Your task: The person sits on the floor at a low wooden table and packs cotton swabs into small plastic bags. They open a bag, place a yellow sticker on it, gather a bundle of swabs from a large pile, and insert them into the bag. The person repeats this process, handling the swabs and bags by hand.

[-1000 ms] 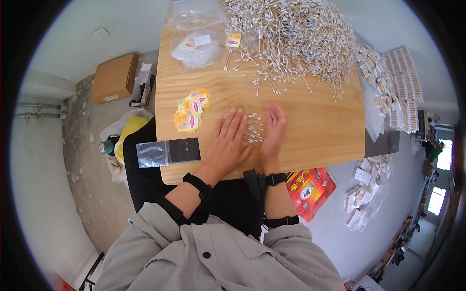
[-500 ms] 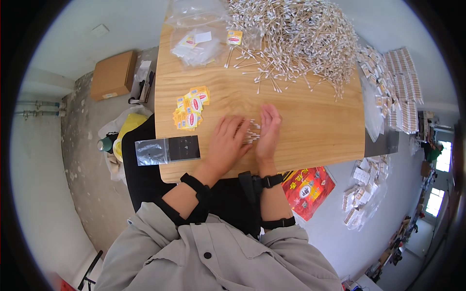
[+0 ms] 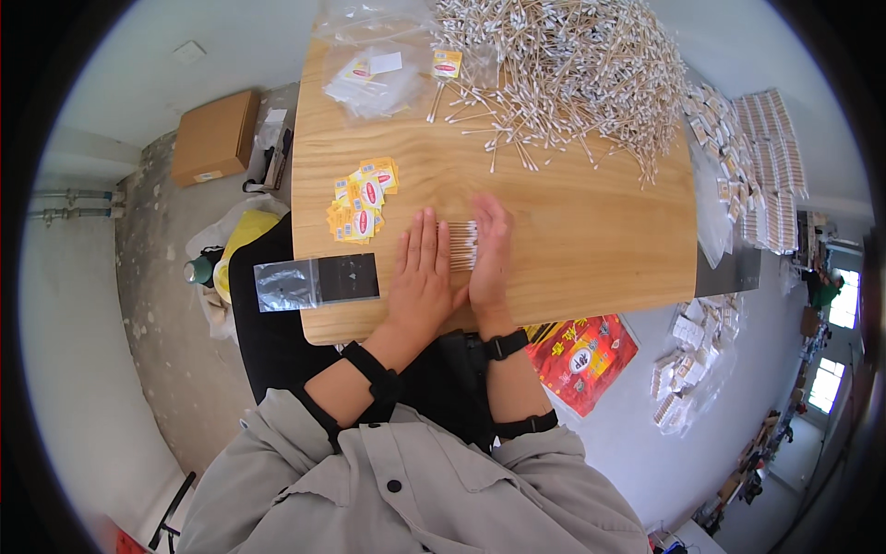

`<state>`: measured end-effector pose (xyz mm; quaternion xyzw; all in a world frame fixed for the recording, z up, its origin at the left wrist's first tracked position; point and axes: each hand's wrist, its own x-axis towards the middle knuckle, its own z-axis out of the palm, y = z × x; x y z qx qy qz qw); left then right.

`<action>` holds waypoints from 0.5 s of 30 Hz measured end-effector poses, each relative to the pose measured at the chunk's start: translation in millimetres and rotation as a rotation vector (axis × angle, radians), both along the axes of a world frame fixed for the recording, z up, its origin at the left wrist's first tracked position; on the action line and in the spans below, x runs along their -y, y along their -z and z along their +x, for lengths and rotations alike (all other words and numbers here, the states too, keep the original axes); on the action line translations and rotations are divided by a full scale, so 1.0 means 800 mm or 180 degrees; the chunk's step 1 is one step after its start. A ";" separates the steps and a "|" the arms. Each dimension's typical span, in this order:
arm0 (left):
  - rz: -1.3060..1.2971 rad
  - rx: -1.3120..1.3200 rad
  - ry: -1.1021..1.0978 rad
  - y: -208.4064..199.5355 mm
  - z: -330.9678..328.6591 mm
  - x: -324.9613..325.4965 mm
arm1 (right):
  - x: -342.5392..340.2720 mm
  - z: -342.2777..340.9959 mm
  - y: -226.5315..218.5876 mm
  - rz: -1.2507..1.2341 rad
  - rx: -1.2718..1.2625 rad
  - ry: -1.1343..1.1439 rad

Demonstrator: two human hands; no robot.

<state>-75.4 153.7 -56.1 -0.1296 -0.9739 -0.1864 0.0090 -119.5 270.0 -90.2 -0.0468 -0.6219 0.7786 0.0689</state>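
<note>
A small row of cotton swabs lies side by side on the wooden table, between my two hands. My left hand rests flat, fingers stretched out, along the swabs' left ends. On the other side, my right hand stands on its edge against their right ends, its fingers extended and slightly blurred. Neither hand grips anything. Left of my left hand sits a loose pile of yellow cards, and nearer to me lies a clear plastic bag on a black strip.
A large heap of loose cotton swabs covers the far right of the table. Clear bags lie at the far left. Packed swab bundles are stacked beyond the right edge. A red printed bag sits below the front edge.
My left hand has straightened and shifted slightly left, uncovering more swabs. My right hand has moved a little left, nearer to it. The swabs now lie more evenly lined up.
</note>
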 end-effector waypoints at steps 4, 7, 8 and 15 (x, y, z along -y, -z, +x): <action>0.0103 0.0017 -0.0009 -0.006 -0.001 -0.002 | 0.001 0.001 -0.023 -0.0197 -0.0102 -0.0173; 0.0162 0.0052 -0.0007 -0.009 0.000 -0.001 | -0.014 0.006 -0.029 0.0177 -0.0145 -0.0268; 0.0143 0.0053 -0.0012 -0.010 0.001 -0.001 | -0.021 0.007 -0.032 0.0765 -0.0173 -0.0210; 0.0064 0.0037 0.0014 -0.008 0.000 0.000 | -0.030 0.002 -0.053 0.2680 -0.0190 -0.0127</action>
